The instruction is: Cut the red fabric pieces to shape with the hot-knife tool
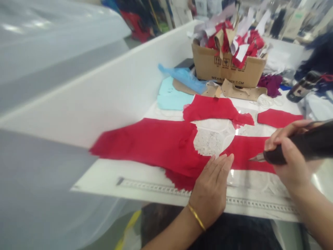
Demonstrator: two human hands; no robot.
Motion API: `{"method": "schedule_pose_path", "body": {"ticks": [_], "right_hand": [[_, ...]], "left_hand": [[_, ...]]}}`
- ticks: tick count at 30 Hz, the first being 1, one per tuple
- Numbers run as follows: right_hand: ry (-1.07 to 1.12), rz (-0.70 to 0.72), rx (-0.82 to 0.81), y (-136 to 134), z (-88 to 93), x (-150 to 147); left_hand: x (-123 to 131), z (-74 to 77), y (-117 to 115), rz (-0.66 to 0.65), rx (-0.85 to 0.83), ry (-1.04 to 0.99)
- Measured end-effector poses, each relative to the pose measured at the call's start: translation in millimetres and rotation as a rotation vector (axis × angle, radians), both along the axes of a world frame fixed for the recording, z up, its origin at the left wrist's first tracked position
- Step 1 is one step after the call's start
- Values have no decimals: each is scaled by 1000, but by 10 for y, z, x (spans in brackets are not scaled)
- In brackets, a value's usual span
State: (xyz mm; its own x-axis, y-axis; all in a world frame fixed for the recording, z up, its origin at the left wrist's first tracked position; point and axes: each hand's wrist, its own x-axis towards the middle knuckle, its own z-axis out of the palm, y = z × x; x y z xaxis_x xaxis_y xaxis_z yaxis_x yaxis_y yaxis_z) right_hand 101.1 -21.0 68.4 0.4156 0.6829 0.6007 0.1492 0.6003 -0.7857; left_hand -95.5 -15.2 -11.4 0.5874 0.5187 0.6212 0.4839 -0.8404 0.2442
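Red fabric, the large piece, lies across the white table, its jagged right edge reaching the left hand. That hand is extended palm down, fingers straight and side by side, fingertips at the left end of a smaller red piece; a yellow bangle circles the wrist. The right hand is clamped around a black tool, whose pointed metal tip is directed at the smaller piece; contact with the cloth cannot be determined. A measuring strip runs along the near table edge, partly covered by the large piece and the left hand. Beyond the cloth stands a cardboard carton, heaped with red and pale scraps.
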Motion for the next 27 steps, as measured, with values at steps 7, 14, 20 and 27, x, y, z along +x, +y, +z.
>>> {"method": "schedule_pose_path", "body": {"ticks": [7, 14, 20, 27], "right_hand": [[-98, 115, -92, -103, -60, -264], [-94, 84, -66, -49, -90, -353], [3, 152, -7, -80, -49, -314], [24, 155, 17, -84, -78, -290]], "left_hand": [[-11, -24, -5, 6, -3, -41], [-8, -46, -16, 5, 2, -50], [16, -66, -23, 15, 4, -62], [2, -19, -4, -3, 10, -75]]}}
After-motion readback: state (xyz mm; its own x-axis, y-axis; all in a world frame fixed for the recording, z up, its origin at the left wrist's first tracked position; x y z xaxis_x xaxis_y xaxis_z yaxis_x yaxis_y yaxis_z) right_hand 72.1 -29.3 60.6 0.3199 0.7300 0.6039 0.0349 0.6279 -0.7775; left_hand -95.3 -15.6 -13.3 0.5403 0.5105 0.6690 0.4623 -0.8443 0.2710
